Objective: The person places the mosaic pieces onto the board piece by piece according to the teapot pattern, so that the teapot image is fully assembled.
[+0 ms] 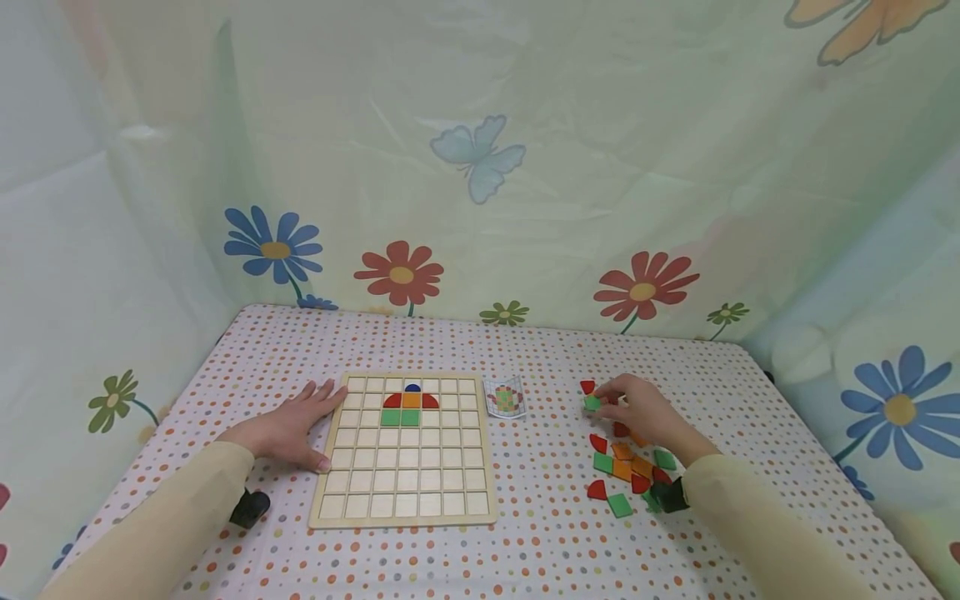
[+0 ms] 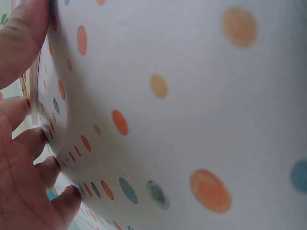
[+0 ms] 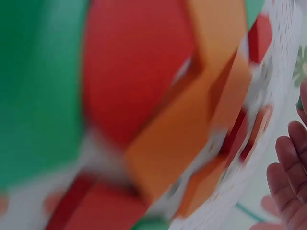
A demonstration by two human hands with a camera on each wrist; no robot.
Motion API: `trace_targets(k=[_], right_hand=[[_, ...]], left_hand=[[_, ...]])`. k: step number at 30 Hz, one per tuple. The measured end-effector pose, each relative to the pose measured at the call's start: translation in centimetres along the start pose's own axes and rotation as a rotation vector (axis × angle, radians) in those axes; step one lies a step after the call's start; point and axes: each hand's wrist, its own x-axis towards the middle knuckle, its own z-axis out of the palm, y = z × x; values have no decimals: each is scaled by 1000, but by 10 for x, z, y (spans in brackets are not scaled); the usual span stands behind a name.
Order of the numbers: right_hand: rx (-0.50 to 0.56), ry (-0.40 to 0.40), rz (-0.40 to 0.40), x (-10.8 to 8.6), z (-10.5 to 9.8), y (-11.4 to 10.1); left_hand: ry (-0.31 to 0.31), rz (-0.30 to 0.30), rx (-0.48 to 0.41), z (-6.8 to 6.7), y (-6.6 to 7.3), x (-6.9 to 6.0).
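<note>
A wooden grid board (image 1: 408,523) lies on the table. In its upper cells sit a blue half-round piece (image 1: 412,388), an orange square (image 1: 411,401) with a red quarter-round piece on either side, and two green squares (image 1: 401,417). My left hand (image 1: 288,427) rests spread at the board's left edge, thumb and fingertips touching the frame. Over on the right, my right hand (image 1: 637,410) pinches a green square tile (image 1: 592,403) between thumb and fingers. A loose pile with orange tiles (image 1: 622,470) lies below that hand, partly covered by the arm and wrist camera.
A small printed pattern card (image 1: 506,397) lies just right of the board. One red quarter-round piece (image 1: 587,387) sits beyond the right fingertips. Several red, green and orange pieces are scattered nearer. A flowered cloth wall (image 1: 525,242) stands behind the dotted tablecloth.
</note>
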Motion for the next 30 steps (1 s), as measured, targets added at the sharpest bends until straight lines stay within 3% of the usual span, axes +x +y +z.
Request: trace_targets(k=[8,17,30], right_hand=[[-14,-29,-56,9,14,-42],[-13,-51,-205,17,28,-76],[22,-75,-268,28,49,-124]], left_hand=[[0,1,11,-1,2,-1],[-3,3,-6,-1,1,-2],[2,-11,-8,-1,1,-1]])
